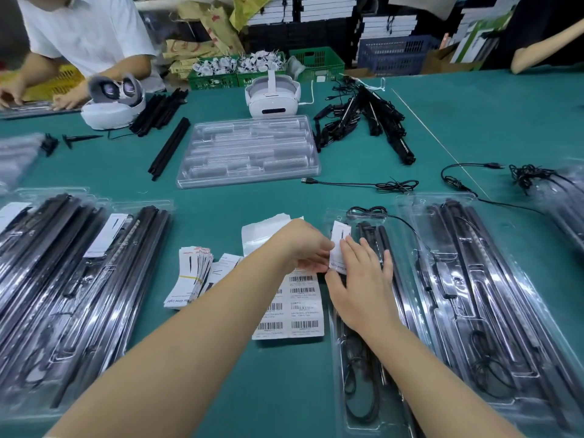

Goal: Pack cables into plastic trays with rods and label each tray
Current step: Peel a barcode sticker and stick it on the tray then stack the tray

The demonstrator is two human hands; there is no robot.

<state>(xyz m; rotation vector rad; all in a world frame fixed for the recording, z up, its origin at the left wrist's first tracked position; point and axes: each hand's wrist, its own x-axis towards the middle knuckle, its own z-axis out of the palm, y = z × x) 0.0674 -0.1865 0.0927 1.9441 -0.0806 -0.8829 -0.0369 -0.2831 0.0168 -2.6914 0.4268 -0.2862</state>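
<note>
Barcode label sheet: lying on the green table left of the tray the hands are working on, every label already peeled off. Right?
Not quite. The head view shows the barcode label sheet left of that tray, but several barcode labels remain on it; only its upper part is peeled.

We see a green tabletop [221,191] under everything. At its far side stand two white headsets: one [272,97] upright near the middle, with a white cord running off to its right, and another [113,102] to the left, tilted so its lenses face us. Behind them sit green crates [317,60], two of them heaped with small white parts [240,63], and beside those a blue crate [392,55]. A yellow crate [55,83] shows at far left. A person in a white shirt [85,30] works at the far left corner. Stacked white boxes [328,7] and crumpled brown paper bags [202,39] fill the background.
</note>
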